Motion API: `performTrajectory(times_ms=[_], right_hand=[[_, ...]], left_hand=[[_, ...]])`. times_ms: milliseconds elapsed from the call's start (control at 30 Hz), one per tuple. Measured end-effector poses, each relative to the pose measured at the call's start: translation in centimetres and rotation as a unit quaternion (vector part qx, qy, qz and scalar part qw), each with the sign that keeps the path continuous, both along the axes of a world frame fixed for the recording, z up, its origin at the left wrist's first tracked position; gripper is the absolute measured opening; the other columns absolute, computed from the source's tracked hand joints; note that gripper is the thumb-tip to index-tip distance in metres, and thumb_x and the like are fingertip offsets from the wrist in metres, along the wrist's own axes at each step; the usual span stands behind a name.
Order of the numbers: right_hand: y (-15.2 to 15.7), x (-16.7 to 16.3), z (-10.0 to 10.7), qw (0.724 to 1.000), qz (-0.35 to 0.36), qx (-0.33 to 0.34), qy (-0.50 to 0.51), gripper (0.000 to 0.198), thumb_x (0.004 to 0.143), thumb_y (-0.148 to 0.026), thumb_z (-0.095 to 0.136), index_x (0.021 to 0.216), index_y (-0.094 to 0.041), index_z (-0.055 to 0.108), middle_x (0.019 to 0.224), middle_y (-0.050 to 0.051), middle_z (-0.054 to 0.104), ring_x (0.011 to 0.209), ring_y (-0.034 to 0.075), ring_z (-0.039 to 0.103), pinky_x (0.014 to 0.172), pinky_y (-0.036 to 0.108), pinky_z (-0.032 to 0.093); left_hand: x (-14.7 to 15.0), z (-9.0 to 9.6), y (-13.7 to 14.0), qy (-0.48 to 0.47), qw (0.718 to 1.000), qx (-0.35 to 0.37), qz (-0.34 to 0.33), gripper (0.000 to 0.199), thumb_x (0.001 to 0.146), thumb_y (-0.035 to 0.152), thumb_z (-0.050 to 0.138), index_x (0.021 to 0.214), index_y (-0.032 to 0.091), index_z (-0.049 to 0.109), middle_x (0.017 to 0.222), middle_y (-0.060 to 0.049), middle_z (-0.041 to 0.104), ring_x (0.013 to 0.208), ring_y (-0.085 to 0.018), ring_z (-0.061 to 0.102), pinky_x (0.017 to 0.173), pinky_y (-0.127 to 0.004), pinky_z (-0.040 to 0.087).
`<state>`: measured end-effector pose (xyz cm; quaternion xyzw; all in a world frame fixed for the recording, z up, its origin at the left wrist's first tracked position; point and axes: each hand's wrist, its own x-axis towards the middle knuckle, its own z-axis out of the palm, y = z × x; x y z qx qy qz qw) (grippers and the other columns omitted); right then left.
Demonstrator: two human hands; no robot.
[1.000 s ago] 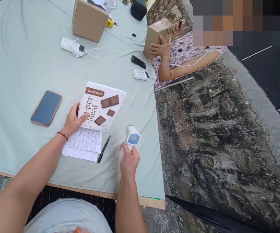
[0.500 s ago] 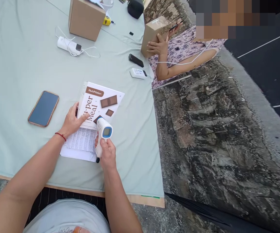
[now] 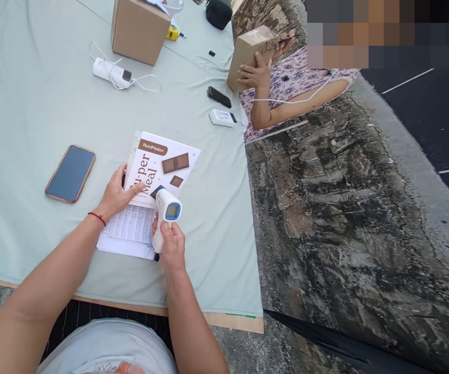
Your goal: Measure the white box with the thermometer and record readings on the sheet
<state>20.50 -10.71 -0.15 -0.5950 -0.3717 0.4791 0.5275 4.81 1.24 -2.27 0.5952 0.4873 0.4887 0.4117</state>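
My left hand (image 3: 118,193) grips the lower left side of a white and brown NutriMotion meal box (image 3: 177,179), thumb on its printed front. The box is tilted, its front facing me. In my right hand (image 3: 172,246) is a white infrared thermometer (image 3: 162,202) with a blue-rimmed grey screen; its head is in front of the box's lower edge, pointing at it. Whether the two touch I cannot tell. Under the box and my hands lie printed sheets of paper (image 3: 128,228), with the tip of a black object beside them, partly hidden by my right hand.
A smartphone (image 3: 70,174) lies left of my hands on the pale green tablecloth (image 3: 216,249). Farther off are a white device with a cable (image 3: 111,72), a cardboard box (image 3: 140,34), a black device (image 3: 219,97) and a white one (image 3: 223,118). Across the table's right edge, a person holds a carton (image 3: 247,57).
My hands, the meal box and the thermometer stay almost still. The view has shifted very slightly, and the other person's hands on the carton have moved a little.
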Motion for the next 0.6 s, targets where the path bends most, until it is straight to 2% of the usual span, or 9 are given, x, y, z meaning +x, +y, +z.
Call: performTrajectory(times_ms=[100,267,400,600], right_hand=[[0.1,-0.2,0.3,0.998,0.009,-0.022,0.065,0.05,0.07,-0.063,0.068,0.091,-0.018,0.063,0.077,0.0,0.057,0.068,0.013,0.05,0.063,0.028,0.044],[-0.3,0.0,1.6,0.994,0.011,-0.029,0.105,0.047,0.069,-0.062,0.07,0.087,-0.019,0.062,0.07,-0.001,0.055,0.062,0.012,0.047,0.055,0.026,0.04],[-1.0,1.3,2.5,0.996,-0.034,-0.011,0.086,0.044,0.07,-0.058,0.071,0.087,-0.019,0.062,0.068,-0.002,0.053,0.06,0.011,0.046,0.054,0.026,0.038],[-2.2,4.2,3.1,0.992,-0.118,-0.012,0.048,0.046,0.068,-0.058,0.073,0.089,-0.018,0.063,0.074,0.0,0.057,0.063,0.012,0.049,0.056,0.026,0.04]], left_hand=[[0.0,0.2,-0.1,-0.001,1.0,-0.004,-0.001,0.07,0.078,0.059,0.072,0.134,0.021,0.052,0.129,-0.013,0.062,0.119,-0.03,0.058,0.102,-0.05,0.048],[-0.2,1.0,-0.3,0.004,1.0,-0.013,-0.009,0.073,0.077,0.062,0.07,0.133,0.019,0.051,0.129,-0.014,0.062,0.117,-0.03,0.06,0.102,-0.049,0.048],[-0.4,1.9,-0.6,0.022,0.999,-0.019,-0.016,0.076,0.079,0.065,0.067,0.136,0.018,0.048,0.128,-0.014,0.063,0.115,-0.031,0.061,0.1,-0.048,0.048],[-1.0,2.9,-0.6,0.099,0.995,0.0,-0.011,0.064,0.082,0.067,0.062,0.126,0.02,0.057,0.117,-0.011,0.068,0.109,-0.033,0.062,0.095,-0.051,0.05]])
